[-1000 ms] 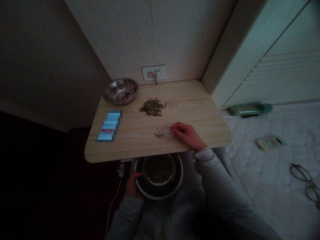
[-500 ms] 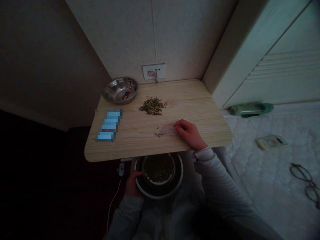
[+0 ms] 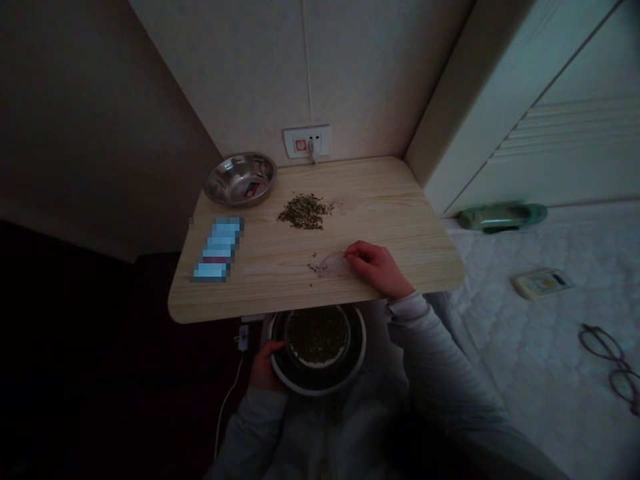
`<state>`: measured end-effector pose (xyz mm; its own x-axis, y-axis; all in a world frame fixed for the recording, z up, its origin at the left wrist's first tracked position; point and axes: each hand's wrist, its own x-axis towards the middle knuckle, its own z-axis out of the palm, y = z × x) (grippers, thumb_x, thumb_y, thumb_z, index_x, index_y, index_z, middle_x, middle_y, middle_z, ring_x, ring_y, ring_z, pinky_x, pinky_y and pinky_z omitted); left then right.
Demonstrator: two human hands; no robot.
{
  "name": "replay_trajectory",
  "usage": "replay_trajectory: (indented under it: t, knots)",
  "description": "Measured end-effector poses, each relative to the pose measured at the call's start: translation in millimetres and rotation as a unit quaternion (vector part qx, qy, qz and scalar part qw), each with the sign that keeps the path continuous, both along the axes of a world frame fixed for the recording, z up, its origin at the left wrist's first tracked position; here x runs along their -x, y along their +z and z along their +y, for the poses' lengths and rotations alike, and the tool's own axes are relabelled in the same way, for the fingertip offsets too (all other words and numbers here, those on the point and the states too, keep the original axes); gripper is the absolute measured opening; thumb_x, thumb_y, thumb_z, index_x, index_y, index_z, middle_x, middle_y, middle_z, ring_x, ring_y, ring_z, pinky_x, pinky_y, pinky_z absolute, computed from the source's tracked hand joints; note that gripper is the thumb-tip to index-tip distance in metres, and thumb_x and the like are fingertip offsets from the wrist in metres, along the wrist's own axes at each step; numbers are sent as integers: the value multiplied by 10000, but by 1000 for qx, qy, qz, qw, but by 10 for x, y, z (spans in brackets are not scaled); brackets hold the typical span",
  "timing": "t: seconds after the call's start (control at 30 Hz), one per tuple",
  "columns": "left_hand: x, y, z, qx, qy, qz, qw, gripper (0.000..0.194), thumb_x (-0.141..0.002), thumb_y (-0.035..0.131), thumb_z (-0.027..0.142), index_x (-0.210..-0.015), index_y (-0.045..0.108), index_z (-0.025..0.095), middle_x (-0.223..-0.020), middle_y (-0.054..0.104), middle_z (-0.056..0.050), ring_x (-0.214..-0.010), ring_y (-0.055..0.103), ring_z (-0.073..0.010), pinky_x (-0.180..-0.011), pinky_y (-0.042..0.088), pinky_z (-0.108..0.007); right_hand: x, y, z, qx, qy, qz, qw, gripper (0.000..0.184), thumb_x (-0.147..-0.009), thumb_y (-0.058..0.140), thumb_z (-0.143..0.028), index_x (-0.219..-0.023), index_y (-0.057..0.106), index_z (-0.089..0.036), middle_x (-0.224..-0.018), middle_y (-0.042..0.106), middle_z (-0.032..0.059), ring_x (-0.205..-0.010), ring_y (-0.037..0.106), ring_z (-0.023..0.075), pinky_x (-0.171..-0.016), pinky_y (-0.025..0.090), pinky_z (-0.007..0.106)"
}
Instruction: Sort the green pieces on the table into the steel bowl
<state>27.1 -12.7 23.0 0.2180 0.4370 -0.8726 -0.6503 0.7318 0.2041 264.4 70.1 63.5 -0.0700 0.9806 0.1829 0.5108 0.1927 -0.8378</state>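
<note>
My right hand (image 3: 377, 267) rests at the front of the wooden table, fingertips pinched on a thin, clear plastic piece (image 3: 332, 265). Beside the plastic's left edge lie several loose dark grains (image 3: 313, 267). Farther back, a pile of small greenish-brown grains (image 3: 303, 212) is spread on the tabletop. Below the table edge, my left hand (image 3: 268, 365) grips the left rim of a white-rimmed basin (image 3: 320, 391) on my lap. Inside the basin sits a smaller round container (image 3: 316, 337) with dark grains in it; the table edge hides its far side.
At the table's (image 3: 400, 200) back left stands a steel bowl (image 3: 241, 180), with a blurred phone (image 3: 219, 249) in front. A wall socket (image 3: 307, 141) holds a plug. On the quilted bed to the right lie a green bottle (image 3: 503, 217), a pale device (image 3: 541, 283) and glasses (image 3: 610, 367).
My right hand has shifted slightly left with the plastic piece. A few loose grains beside it sit differently, one now closer to the table's front edge. My left hand stays on the basin.
</note>
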Motion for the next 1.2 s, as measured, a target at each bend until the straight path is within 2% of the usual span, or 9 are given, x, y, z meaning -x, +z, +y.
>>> replay_trajectory:
  t: [0.3, 0.5, 0.87, 1.03, 1.2]
  knots:
    - [7, -34, -4, -28, -4, 15, 999, 192, -610, 451, 122, -517, 620, 120, -514, 638, -58, -725, 598, -243, -729, 442, -376, -2, 23, -9, 3, 0, 9, 1000, 92, -681, 445, -184, -701, 531, -157, -598, 512, -20, -566, 454, 89, -554, 342, 199]
    - [2, -5, -2, -4, -1, -15, 1000, 202, -609, 443, 120, -524, 626, 119, -538, 646, -71, -722, 599, -248, -735, 436, -382, -1, 30, -13, 4, 7, 7, 1000, 91, -683, 443, -183, -702, 527, -154, -604, 512, -17, -570, 455, 90, -558, 343, 199]
    - [11, -36, -2, -11, 2, -16, 1000, 207, -605, 442, 114, -580, 644, 81, -580, 652, -101, -748, 593, -256, -739, 432, -383, -10, 22, -13, 7, 30, -8, 999, 104, -692, 446, -203, -707, 537, -155, -627, 536, -9, -596, 474, 97, -576, 350, 206]
    - [16, -30, -7, -24, -6, -27, 999, 213, -608, 440, 116, -609, 651, 86, -617, 660, -93, -780, 584, -256, -750, 430, -376, -4, 25, -11, 6, 43, -24, 999, 114, -701, 448, -217, -713, 543, -156, -646, 549, -2, -610, 481, 102, -580, 351, 211]
    - [19, -21, 2, -10, -9, -43, 999, 217, -609, 432, 122, -543, 638, 132, -537, 646, -69, -786, 584, -251, -765, 422, -379, -2, 22, -17, 5, 54, -31, 998, 120, -705, 454, -230, -728, 549, -159, -668, 561, 3, -624, 488, 108, -584, 353, 218]
